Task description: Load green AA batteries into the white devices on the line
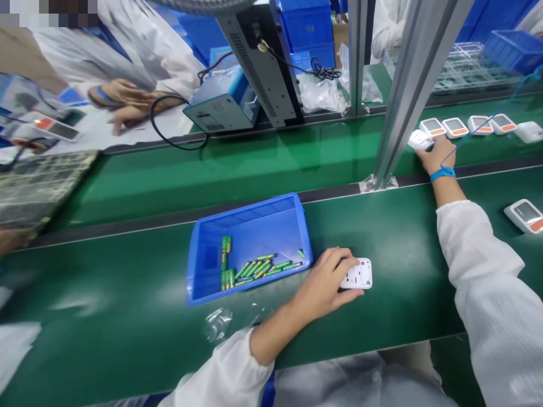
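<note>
My left hand [323, 281] is closed around a small white plastic device [360, 273] that lies back side up on the green work surface. Farther off, my right hand [439, 156], with a blue wrist strap [442, 173], grips another white device [419, 139] at the left end of a row on the green belt. Just left of my left hand stands a blue bin [271, 219] with green batteries [254, 268] in it. My fingers partly cover both devices.
Several white devices with screens and orange strips [455, 128] line the belt [254, 164]. Another device [526, 216] lies at right. A metal post [403, 96] rises left of my right hand. Clear plastic [218, 324] lies before the bin. Across the belt, a person's hands [125, 102] rest.
</note>
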Available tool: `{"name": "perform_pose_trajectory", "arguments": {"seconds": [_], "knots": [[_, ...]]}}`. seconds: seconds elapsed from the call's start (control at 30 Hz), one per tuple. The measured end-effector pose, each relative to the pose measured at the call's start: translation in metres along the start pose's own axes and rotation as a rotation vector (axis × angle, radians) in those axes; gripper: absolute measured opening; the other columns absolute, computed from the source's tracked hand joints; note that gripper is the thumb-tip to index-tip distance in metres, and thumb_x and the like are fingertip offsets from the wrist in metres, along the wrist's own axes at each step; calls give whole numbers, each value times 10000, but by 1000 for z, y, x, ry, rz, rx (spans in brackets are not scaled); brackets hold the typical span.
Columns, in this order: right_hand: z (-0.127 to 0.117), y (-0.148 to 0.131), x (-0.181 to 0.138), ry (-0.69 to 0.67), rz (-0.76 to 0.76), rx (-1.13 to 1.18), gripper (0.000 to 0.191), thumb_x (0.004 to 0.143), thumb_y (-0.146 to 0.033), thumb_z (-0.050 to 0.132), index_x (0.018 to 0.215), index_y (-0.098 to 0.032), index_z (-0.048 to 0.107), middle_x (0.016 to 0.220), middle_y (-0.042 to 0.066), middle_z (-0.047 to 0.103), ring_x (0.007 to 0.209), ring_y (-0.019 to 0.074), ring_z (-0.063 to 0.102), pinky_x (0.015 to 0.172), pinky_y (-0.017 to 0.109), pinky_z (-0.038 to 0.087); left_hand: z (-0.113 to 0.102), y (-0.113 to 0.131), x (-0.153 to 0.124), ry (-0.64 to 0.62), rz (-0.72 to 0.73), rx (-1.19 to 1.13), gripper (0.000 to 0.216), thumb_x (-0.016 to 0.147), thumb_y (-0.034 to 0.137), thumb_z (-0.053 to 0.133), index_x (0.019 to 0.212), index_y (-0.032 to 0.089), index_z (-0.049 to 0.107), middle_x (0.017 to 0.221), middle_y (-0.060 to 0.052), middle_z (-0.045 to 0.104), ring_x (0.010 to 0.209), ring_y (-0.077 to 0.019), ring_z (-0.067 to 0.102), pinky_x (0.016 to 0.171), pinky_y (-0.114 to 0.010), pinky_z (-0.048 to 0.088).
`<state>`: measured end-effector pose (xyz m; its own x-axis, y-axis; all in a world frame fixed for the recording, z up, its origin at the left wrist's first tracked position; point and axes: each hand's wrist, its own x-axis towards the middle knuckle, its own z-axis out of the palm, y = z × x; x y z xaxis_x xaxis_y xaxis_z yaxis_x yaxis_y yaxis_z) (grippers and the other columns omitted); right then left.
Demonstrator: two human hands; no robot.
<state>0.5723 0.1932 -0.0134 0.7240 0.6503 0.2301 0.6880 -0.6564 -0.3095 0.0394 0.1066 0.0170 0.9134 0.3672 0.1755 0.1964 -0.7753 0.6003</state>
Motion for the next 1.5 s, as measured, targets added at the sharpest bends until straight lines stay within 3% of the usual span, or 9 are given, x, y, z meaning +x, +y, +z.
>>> {"name": "perform_pose_trajectory", "arguments": {"seconds": [0.23, 0.37, 0.53, 0.8, 0.9, 1.0, 1.2, 1.4, 1.5], "knots": [[2, -19, -12, -23, -133, 5, 547, 1047, -479, 711, 1388, -62, 615, 1324, 272, 695, 1276, 383, 617, 1177, 569, 413, 0, -3, 0, -21, -14, -28, 647, 958, 506, 885, 1474, 242, 599, 1374, -150, 639, 1255, -333, 647, 1073, -473, 589], [-2, -22, -31, 2, -211, 27, 637, 1014, -454, 730, 1470, -37, 577, 1384, 277, 690, 1269, 388, 622, 1205, 600, 384, 2, -7, 0, 8, -40, 2, 698, 958, 481, 882, 1539, 243, 578, 1394, -162, 627, 1287, -343, 638, 1102, -493, 579], [-16, -21, -88, 45, -306, 177, 733, 940, -456, 761, 1533, -57, 597, 1435, 266, 683, 1321, 429, 594, 1199, 579, 430, 7, -11, 2, 91, -14, 63, 668, 1039, 417, 784, 1620, 238, 506, 1559, -187, 598, 1433, -369, 569, 1219, -563, 498], [-49, 2, -177, 2, -263, 266, 708, 938, -466, 750, 1531, -90, 653, 1476, 257, 700, 1391, 425, 618, 1228, 579, 461, 12, -16, 3, 104, -28, 56, 681, 1029, 418, 786, 1609, 197, 504, 1539, -193, 646, 1395, -364, 577, 1209, -593, 484], [-69, 22, -203, -74, -304, 298, 665, 903, -424, 791, 1489, -123, 698, 1458, 231, 733, 1368, 418, 656, 1218, 587, 476, 13, -17, 4, 109, -15, 47, 662, 1032, 416, 781, 1595, 194, 514, 1539, -191, 640, 1412, -361, 574, 1223, -588, 472], [-89, 29, -234, -203, -437, 341, 632, 897, -417, 810, 1466, -155, 725, 1470, 195, 748, 1382, 396, 664, 1241, 581, 449, 14, -16, 5, 107, 1, 30, 645, 1036, 393, 772, 1587, 176, 517, 1551, -192, 627, 1437, -358, 556, 1243, -578, 458], [-103, -9, -300, -439, -666, 393, 609, 985, -440, 765, 1539, -196, 695, 1563, 172, 706, 1523, 380, 552, 1286, 586, 384, 13, -11, 8, 98, 4, 26, 607, 1022, 365, 776, 1561, 187, 561, 1553, -171, 622, 1426, -348, 552, 1244, -565, 455], [-108, -26, -316, -451, -665, 417, 623, 950, -448, 802, 1532, -250, 702, 1570, 150, 707, 1556, 412, 545, 1298, 641, 404, 14, -9, 10, 101, 40, 33, 547, 1031, 344, 756, 1536, 191, 610, 1575, -166, 632, 1447, -347, 529, 1259, -582, 441], [-119, -39, -313, -365, -645, 495, 552, 1002, -481, 723, 1511, -269, 717, 1531, 143, 732, 1484, 393, 628, 1272, 617, 475, 15, -6, 10, 85, 30, 33, 564, 1026, 345, 759, 1557, 215, 618, 1617, -158, 613, 1447, -350, 515, 1257, -591, 449]]}}
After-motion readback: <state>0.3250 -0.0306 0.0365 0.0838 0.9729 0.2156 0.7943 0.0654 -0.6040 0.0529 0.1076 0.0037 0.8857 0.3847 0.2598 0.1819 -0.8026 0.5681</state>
